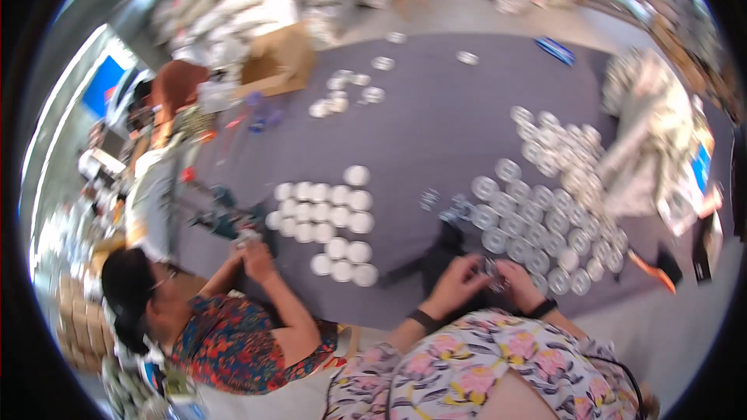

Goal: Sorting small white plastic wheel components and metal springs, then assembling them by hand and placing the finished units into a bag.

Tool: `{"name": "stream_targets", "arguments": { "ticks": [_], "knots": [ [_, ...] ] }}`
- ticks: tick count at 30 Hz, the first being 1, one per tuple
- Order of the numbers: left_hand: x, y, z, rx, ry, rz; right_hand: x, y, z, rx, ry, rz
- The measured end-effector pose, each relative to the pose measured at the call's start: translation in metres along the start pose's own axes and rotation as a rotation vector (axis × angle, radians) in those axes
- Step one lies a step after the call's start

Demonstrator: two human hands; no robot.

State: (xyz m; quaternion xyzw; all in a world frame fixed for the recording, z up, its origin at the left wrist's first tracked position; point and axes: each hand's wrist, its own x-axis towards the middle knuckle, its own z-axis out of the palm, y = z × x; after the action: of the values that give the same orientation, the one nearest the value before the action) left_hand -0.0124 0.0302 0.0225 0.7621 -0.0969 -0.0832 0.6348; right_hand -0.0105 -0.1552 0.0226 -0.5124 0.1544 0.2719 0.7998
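Observation:
At the table's near edge my left hand [461, 281] and my right hand [520, 284] meet, fingers closed from both sides on a small round clear piece [492, 271]. Blur and the fingers hide its detail. Beyond and to the right of my hands, many clear round discs [534, 231] lie close together in rows. A few small clear parts [457, 207] rest on the cloth just past my left hand. Next to that hand is a black object [443, 253] whose kind I cannot make out.
Rows of white discs [327, 210] lie left, near a co-worker's hands [253, 253] and a teal tool-like thing [222, 218]. A heap of whitish round pieces [564, 148], crumpled fabric [650, 132] and an orange-edged object [654, 272] lie right. A cardboard box [276, 62] stands far left.

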Motion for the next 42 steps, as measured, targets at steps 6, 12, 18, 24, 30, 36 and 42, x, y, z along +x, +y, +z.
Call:
{"name": "stream_targets", "arguments": {
  "ticks": [6, 12, 18, 24, 30, 36, 42],
  "knots": [
    [0.08, -0.032, -0.046, 0.269, 0.179, -0.018, 0.001, 0.0, -0.028, 0.179, 0.29, 0.058],
    [0.149, -0.035, -0.025, 0.879, 0.067, -0.128, 0.004, 0.003, -0.062, 0.278, 0.379, -0.057],
    [0.186, -0.062, -0.021, 0.933, -0.086, -0.178, 0.02, 0.0, -0.074, 0.344, 0.473, -0.074],
    [0.191, -0.062, -0.043, 0.974, 0.007, -0.06, 0.053, -0.029, -0.107, 0.122, 0.62, -0.152],
    [0.197, -0.054, -0.023, 0.953, -0.053, 0.191, 0.077, -0.066, -0.142, 0.21, 0.597, -0.3],
    [0.271, -0.04, 0.052, 0.696, -0.325, 0.212, 0.062, -0.05, -0.149, 0.139, 0.649, -0.246],
    [0.356, -0.034, 0.126, 0.72, -0.33, 0.308, 0.033, -0.057, -0.172, 0.182, 0.618, -0.189]
  ]
}}
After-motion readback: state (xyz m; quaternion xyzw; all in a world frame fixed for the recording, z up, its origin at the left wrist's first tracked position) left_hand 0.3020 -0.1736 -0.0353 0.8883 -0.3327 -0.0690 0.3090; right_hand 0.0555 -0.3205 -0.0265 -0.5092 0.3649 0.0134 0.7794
